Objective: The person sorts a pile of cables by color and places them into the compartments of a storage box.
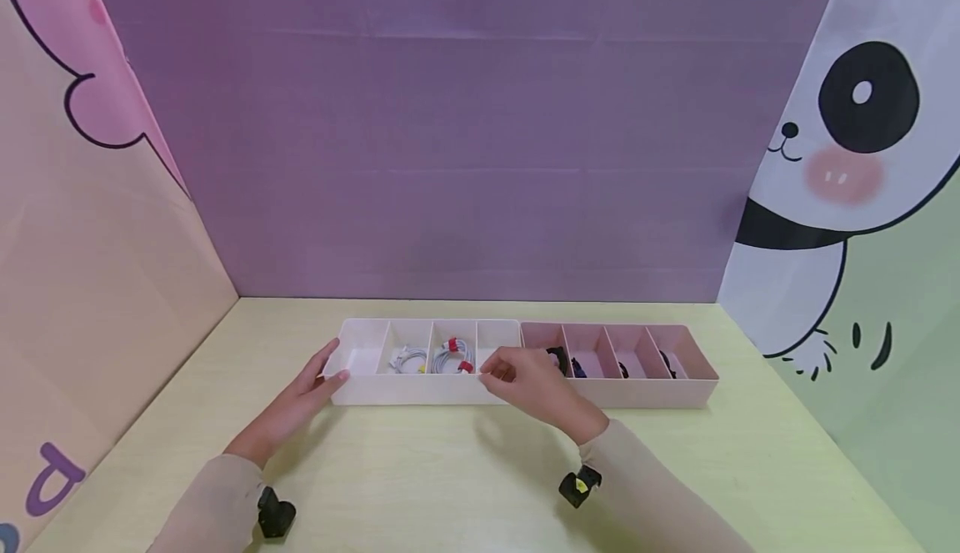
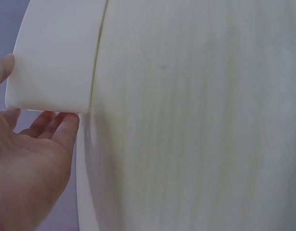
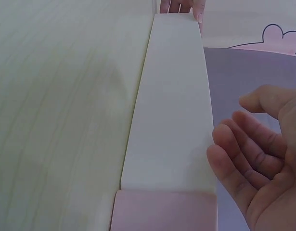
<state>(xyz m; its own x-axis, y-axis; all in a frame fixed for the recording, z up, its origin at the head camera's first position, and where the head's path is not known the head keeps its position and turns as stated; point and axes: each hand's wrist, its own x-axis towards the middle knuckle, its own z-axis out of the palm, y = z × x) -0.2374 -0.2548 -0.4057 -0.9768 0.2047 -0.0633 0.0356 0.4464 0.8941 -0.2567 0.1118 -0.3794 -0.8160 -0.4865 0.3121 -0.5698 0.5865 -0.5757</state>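
Note:
A white divided organizer box (image 1: 420, 390) stands on the table, with a coiled white cable (image 1: 408, 359) in one compartment. Beside that lies another pale coil (image 1: 452, 357) with red ends. My left hand (image 1: 303, 394) holds the box's left end, thumb at its edge and fingertips against the end wall in the left wrist view. My right hand (image 1: 534, 382) hovers at the front rim near the join with a pink divided organizer box (image 1: 645, 393). Its fingers bend loosely with a gap to the thumb and nothing between them in the right wrist view (image 3: 258, 159).
Small dark items, among them a black one (image 1: 558, 359) and a dark blue one (image 1: 577, 368), lie in the pink box's compartments, partly hidden by its front wall. A purple backdrop (image 1: 480, 161) rises behind the pale wooden table (image 1: 405, 478); printed panels stand at both sides.

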